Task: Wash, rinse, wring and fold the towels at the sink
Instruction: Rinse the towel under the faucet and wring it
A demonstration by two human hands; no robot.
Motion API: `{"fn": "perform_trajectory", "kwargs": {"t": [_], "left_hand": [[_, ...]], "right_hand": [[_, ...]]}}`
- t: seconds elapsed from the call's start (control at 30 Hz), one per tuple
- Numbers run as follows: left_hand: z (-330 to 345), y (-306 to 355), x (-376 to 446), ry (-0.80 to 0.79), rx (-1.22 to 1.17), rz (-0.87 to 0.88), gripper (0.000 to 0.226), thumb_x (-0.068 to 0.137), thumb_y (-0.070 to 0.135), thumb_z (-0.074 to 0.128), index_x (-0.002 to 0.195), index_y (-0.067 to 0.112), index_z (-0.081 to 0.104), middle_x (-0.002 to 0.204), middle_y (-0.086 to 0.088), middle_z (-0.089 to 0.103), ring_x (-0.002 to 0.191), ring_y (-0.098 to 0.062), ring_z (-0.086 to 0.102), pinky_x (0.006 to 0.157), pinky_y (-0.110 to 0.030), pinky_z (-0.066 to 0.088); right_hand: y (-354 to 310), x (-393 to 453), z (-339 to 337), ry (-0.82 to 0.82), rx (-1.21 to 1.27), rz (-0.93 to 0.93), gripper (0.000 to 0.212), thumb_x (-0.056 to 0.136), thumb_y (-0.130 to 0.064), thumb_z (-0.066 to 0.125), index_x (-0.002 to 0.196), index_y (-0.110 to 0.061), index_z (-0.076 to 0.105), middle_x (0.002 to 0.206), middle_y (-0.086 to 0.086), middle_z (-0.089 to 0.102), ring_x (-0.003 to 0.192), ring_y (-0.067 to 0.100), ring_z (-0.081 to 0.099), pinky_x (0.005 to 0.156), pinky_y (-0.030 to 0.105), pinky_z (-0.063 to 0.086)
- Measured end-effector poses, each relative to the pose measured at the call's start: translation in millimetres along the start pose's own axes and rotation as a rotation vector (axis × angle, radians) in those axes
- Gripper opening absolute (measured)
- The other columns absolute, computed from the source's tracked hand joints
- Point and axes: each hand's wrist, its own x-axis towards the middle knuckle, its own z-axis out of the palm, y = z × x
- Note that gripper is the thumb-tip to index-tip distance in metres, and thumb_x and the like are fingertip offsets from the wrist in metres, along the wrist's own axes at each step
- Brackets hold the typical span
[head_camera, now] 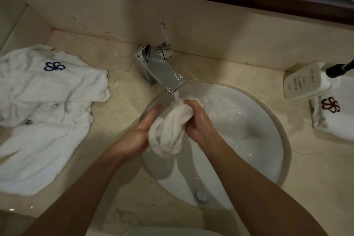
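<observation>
Your wet white towel (169, 130) bunched between both hands, under the running faucet (161, 69); your right hand (199, 120) clenched round it; your left hand (139, 132) flat-fingered, pressing its side, over the sink (249, 140)

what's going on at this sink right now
A person is rinsing a bunched white towel under the running tap over the sink. The right hand grips it while the left hand presses flat against its side. More towels lie crumpled on the counter to the left, and a folded one sits right.
</observation>
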Motion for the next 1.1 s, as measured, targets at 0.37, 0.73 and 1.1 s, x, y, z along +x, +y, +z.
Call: {"fn": "perform_trajectory", "kwargs": {"t": [0.37,0.73,1.1], "left_hand": [[38,3,21,0.229,0.153,-0.157,0.034,0.078,0.048,0.077,0.097,0.02,0.073,0.088,0.0,0.076,0.082,-0.016,0.071,0.077,-0.033,0.054],[38,5,17,0.155,0.585,-0.076,0.051,0.09,0.054,0.06,0.131,0.024,0.058,0.113,0.008,0.068,0.105,-0.007,0.064,0.083,-0.014,0.046],[49,-12,55,0.444,0.37,-0.206,0.031,0.099,0.036,0.046,0.104,0.017,0.07,0.095,0.0,0.071,0.088,-0.016,0.063,0.073,-0.027,0.043]], "right_hand": [[11,-18,13,-0.083,-0.271,-0.112,0.037,0.089,-0.028,0.072,0.11,0.003,0.069,0.104,0.023,0.069,0.097,0.035,0.068,0.095,0.05,0.052],[10,16,26,0.303,-0.128,0.032,0.033,0.084,-0.034,0.07,0.073,-0.003,0.069,0.054,0.006,0.065,0.047,0.014,0.064,0.047,0.019,0.049],[-1,-12,9,0.319,-0.919,-0.16,0.069,0.098,-0.067,0.032,0.131,-0.013,0.06,0.122,0.007,0.062,0.113,0.024,0.059,0.093,0.031,0.041]]}}
